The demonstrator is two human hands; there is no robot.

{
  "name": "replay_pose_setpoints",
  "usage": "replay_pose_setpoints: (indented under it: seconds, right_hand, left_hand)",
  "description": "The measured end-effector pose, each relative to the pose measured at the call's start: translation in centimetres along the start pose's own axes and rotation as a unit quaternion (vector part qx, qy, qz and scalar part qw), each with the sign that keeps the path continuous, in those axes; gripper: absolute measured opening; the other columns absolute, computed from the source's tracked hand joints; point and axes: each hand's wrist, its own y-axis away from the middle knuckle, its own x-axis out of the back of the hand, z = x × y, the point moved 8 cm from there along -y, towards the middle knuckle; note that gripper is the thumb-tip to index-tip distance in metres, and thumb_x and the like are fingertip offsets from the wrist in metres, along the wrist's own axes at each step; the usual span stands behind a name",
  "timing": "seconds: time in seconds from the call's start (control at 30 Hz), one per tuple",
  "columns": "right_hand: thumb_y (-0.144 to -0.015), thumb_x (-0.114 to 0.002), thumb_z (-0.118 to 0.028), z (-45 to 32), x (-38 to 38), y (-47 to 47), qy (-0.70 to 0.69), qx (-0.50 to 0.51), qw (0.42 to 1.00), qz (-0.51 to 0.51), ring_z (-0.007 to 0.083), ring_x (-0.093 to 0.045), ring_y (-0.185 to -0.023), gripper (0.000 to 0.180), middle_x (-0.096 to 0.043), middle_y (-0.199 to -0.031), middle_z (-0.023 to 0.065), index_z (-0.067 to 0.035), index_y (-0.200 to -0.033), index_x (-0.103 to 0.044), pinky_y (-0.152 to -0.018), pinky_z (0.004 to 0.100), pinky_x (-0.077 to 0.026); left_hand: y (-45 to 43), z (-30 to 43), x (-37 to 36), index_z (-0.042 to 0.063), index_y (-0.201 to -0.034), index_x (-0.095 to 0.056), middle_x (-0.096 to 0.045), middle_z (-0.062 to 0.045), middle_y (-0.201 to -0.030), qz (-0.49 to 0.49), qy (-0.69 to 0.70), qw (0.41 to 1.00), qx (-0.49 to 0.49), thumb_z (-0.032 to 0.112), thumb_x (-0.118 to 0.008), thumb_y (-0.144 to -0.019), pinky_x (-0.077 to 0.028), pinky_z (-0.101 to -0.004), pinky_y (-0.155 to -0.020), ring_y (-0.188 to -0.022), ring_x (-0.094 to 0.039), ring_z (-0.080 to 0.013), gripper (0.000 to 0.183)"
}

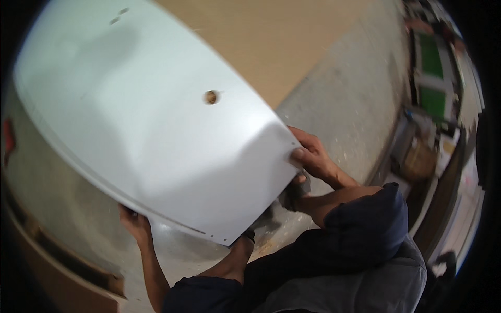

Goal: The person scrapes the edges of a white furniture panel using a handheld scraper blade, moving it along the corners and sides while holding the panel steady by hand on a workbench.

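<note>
A large white panel (176, 137) slants across the view in front of me, with a round hole near its middle, small drilled holes at its near corners and a narrow groove along its left edge. My right hand (309, 154) grips the panel's right edge near the close corner, the thumb on the white face and the fingers at the edge. At the left edge is my left hand (135, 223), its fingers partly hidden beneath the panel. The panel's near end lies above my feet, and its underside is out of sight.
A brown board (270, 43) lies beyond the panel on the concrete floor (344, 101). At the lower left stands a brown board or pallet with wooden blocks (116, 285). Along the right are a brown container (419, 160), green pieces (432, 101) and mixed items. A red object (8, 135) is at far left.
</note>
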Motion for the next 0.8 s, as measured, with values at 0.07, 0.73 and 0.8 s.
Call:
replay_pose_setpoints:
  seconds: [0.07, 0.73, 0.8]
  right_hand:
    - [-0.089, -0.07, -0.044, -2.0, -1.3, -0.3, -0.035, -0.011, 0.999, -0.018, 0.0295, -0.051, -0.134, 0.077, -0.058, -0.142, 0.0178, 0.0, -0.148, -0.049, -0.113, 0.0434, -0.039]
    - [-0.091, -0.074, -0.034, 7.2, 0.2, 1.4, -0.267, 0.2, 0.942, 0.044, 0.0235, -0.06, -0.121, 0.068, -0.065, -0.132, 0.0161, -0.001, -0.146, -0.052, -0.096, 0.0363, -0.052]
    - [-0.093, -0.073, -0.027, 8.8, 0.8, 2.2, -0.302, 0.202, 0.931, 0.047, 0.022, -0.06, -0.121, 0.06, -0.066, -0.13, 0.0138, -0.003, -0.145, -0.053, -0.093, 0.0332, -0.053]
  left_hand:
    - [0.3, -2.1, 0.8, -0.01, -0.122, -0.057, -0.065, -0.016, -0.11, -0.014, 0.033, 0.999, -0.015, 0.019, -0.071, -0.091, -0.049, -0.0366, -0.092, -0.101, -0.061, -0.0235, 0.045]
    - [-2.7, -4.2, 2.5, -0.01, -0.125, -0.059, -0.066, -0.018, -0.118, 0.028, 0.074, 0.996, 0.031, 0.021, -0.069, -0.092, -0.051, -0.0391, -0.091, -0.104, -0.063, -0.0284, 0.046]
    - [-2.6, -1.2, 5.3, -0.009, -0.127, -0.058, -0.065, -0.016, -0.115, 0.155, 0.119, 0.978, 0.072, 0.02, -0.07, -0.091, -0.051, -0.0378, -0.087, -0.103, -0.061, -0.0282, 0.047]
